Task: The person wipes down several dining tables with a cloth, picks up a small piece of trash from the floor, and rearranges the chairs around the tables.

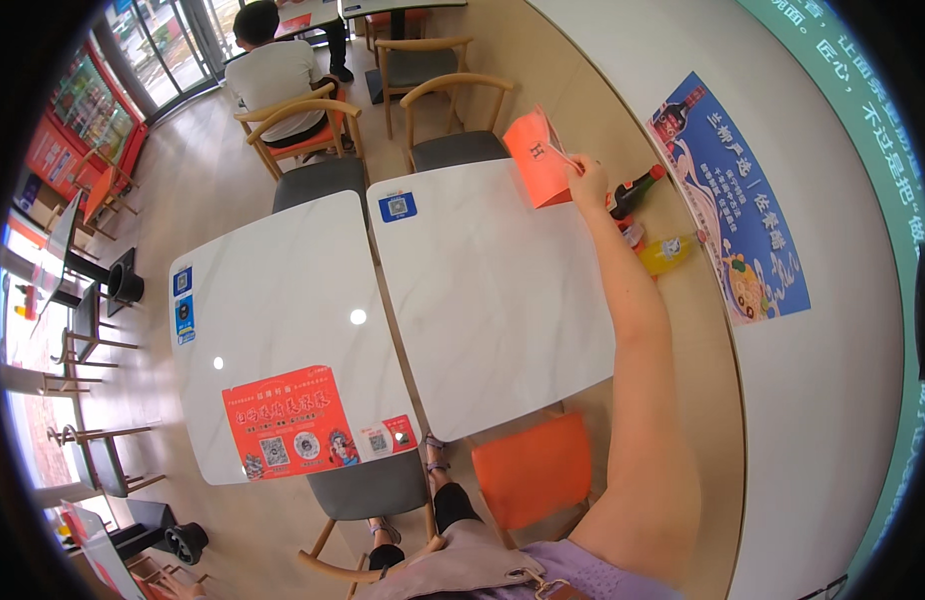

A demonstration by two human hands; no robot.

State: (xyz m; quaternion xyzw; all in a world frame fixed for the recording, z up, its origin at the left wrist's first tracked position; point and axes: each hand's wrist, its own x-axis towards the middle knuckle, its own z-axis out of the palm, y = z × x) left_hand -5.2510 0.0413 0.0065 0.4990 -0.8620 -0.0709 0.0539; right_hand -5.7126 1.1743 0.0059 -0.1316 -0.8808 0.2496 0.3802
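My right hand (588,180) is closed on the handle of an orange paper bag (541,161), which bears a dark emblem. The bag is over the far right corner of a white marble-patterned table (500,300). Close beyond my right wrist are a dark bottle with a red cap (635,193) and a yellow drink bottle (666,253), by the wall. What seems to be my left hand (179,585) shows only partly at the bottom left edge. Its fingers look extended, but its grip is unclear. A second white table (282,300) bears a red printed sheet (286,424).
Grey-seated wooden chairs (369,487) stand at both ends of the tables, with an orange-seated chair (534,469) before me. A seated person (275,82) is at the back left. The wall (807,390) runs along the right. A red drinks cooler (91,112) stands far left.
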